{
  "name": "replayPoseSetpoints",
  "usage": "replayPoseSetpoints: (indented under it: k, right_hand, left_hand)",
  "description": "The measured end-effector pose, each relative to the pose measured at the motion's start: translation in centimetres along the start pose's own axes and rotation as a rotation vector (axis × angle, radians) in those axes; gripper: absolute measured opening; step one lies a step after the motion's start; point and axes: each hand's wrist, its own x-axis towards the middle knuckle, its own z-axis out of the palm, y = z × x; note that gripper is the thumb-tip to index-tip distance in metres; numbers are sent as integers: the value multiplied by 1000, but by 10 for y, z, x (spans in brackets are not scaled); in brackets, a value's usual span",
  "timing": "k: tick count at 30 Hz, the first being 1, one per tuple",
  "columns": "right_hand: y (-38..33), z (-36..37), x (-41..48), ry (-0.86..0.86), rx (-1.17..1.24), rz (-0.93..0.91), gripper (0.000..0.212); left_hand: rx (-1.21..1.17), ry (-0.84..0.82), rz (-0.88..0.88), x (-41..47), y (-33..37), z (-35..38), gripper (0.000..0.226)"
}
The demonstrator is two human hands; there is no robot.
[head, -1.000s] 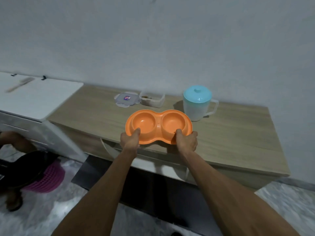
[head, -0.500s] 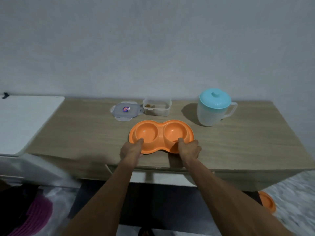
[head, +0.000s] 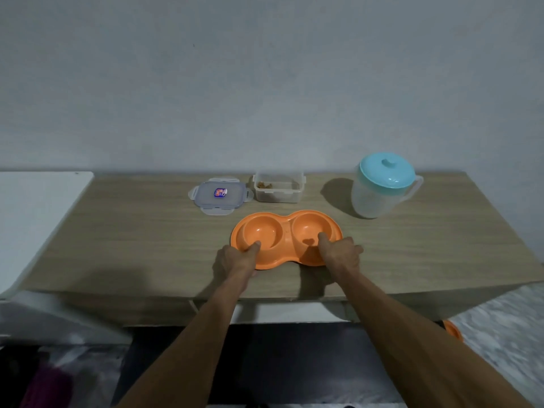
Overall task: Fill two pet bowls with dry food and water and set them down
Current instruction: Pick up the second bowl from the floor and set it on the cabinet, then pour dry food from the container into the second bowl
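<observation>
Plain grey wall [head: 265, 83] forms the background, and a long wooden countertop [head: 132, 231] runs along its base, with a white surface [head: 32, 207] adjoining it on the left. At the right rear of the countertop stands a translucent pitcher [head: 379, 195] with a turquoise lid, upright and closed; its water level cannot be determined. The orange double pet bowl [head: 287, 237] sits near the front edge at centre, both wells empty. One second ago the bowl was tilted and held above the front edge; it now lies flat on the countertop, so the placement step appears complete and filling can begin. Behind the bowl, well apart from the pitcher, stands an open clear food container [head: 278, 188] holding a small quantity of brown dry food, and its detached lid [head: 220, 195] lies flat just beside it on the left. The left hand [head: 237, 260] is closed on the near left rim of the bowl, thumb hooked over the edge into the left well. The right hand [head: 340, 254] rests at the near right rim with the thumb inside the right well and the fingers spread loosely, apparently releasing. Recommended next action: free one hand, pick up the food container and tip it over one well.
</observation>
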Motion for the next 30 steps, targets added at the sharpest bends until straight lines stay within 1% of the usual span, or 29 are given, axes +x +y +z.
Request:
replayPoseSetpoints:
  k: [1, 3, 4, 7, 8, 10, 13, 16, 20, 25, 28, 30]
  right_hand:
    - [-5, -1, 3, 54, -10, -16, 74]
    - [-21, -4, 12, 154, 5, -76, 69]
    - [-32, -4, 17, 177, 19, -119, 66]
    - [-66, 2, 40, 133, 65, -263, 53]
    - [-78, 7, 48, 97, 80, -300, 49]
    - [-99, 18, 60, 23, 86, -340, 46]
    - [-119, 40, 72, -82, 50, -351, 56]
    - [-124, 55, 76, -103, 44, -307, 58]
    - [-127, 55, 74, -87, 78, -255, 45]
    - [-130, 46, 67, -114, 146, -287, 39]
    - [-129, 33, 54, -176, 242, -293, 22]
    - [-125, 23, 44, -171, 273, -304, 20]
  left_hand:
    - [63, 9, 30, 1, 0, -2, 70]
    - [268, 21, 136, 6, -5, -7, 93]
    - [356, 32, 202, 7, -7, -10, 100]
    - [438, 53, 425, 9, -13, -21, 106]
    - [453, 35, 502, 15, -18, -24, 107]
    - [509, -22, 602, 24, -26, -28, 109]
    - [583, -80, 640, 33, -38, -29, 118]
    - [665, -68, 649, 37, -43, -27, 125]
    - [739, -77, 647, 42, -39, -30, 124]
    - [795, -86, 652, 39, -38, -29, 114]
    - [799, -110, 635, 42, -37, -31, 110]
    - [792, -119, 640, 42, -35, -32, 108]
